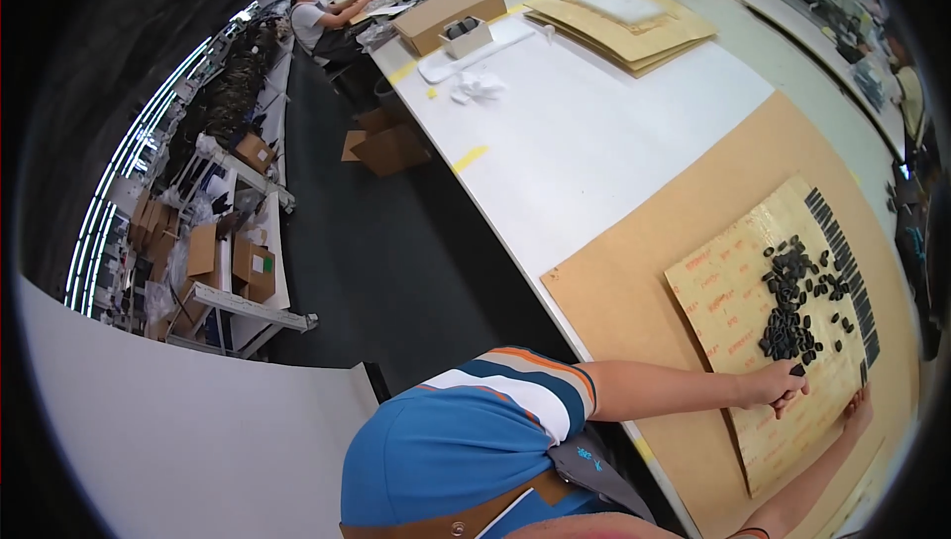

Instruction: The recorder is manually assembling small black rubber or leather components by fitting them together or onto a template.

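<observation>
A tan board [748, 341] with reddish print and shiny tape lies tilted on brown sheeting. On it is a loose heap of small black oval loops [788, 286]. Along its right edge runs a slanted row of flat black loops [842, 262], set side by side. My left hand [775, 387] is closed just below the heap, with a black loop [798, 370] pinched at its fingertips. Beside the row's near end, my right hand [858, 412] has its fingers drawn together at the lower tip of another black loop [864, 373].
Brown sheeting [634, 252] covers the near part of the long white table [594, 143]. Stacked tan boards [624, 29], a cardboard box [451, 16] and a small white box [466, 39] stand farther back. A co-worker [322, 19] sits at the far left side. Cartons [391, 148] are on the floor.
</observation>
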Demonstrator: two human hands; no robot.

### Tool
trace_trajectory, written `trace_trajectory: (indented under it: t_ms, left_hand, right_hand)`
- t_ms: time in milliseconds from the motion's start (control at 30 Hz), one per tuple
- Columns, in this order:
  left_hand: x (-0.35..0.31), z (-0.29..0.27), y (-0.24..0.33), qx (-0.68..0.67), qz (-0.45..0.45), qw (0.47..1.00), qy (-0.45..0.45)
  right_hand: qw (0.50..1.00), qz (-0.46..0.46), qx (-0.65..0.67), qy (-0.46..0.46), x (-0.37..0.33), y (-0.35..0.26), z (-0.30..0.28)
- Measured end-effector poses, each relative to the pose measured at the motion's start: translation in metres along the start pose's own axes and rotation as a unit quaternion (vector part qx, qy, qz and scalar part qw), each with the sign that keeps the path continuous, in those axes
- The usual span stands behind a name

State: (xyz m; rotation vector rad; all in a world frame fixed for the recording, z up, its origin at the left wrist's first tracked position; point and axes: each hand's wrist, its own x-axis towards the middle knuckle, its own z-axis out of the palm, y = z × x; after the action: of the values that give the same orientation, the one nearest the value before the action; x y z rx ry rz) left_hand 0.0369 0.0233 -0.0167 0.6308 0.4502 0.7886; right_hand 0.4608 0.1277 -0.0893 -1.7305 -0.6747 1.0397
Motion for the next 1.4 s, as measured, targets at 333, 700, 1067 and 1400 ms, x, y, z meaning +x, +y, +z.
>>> trace_trajectory:
  t_ms: [333,700,1067,1400]
  left_hand:
    - [0.009,0.012,0.009,0.06,-0.05,0.997,0.01]
    - [0.005,0.017,0.009,0.025,-0.088,0.996,-0.009]
    - [0.008,0.019,0.012,-0.059,-0.08,0.995,-0.008]
    - [-0.058,-0.005,0.047,0.05,-0.012,0.999,0.007]
  right_hand:
    - [0.99,0.014,0.139,-0.037,0.012,-0.011,0.001]
    - [0.967,-0.028,0.231,0.109,0.026,0.026,-0.044]
    - [0.927,-0.351,-0.118,-0.056,-0.296,-0.055,0.153]
    - [0.949,-0.266,-0.167,0.007,-0.24,-0.04,0.104]
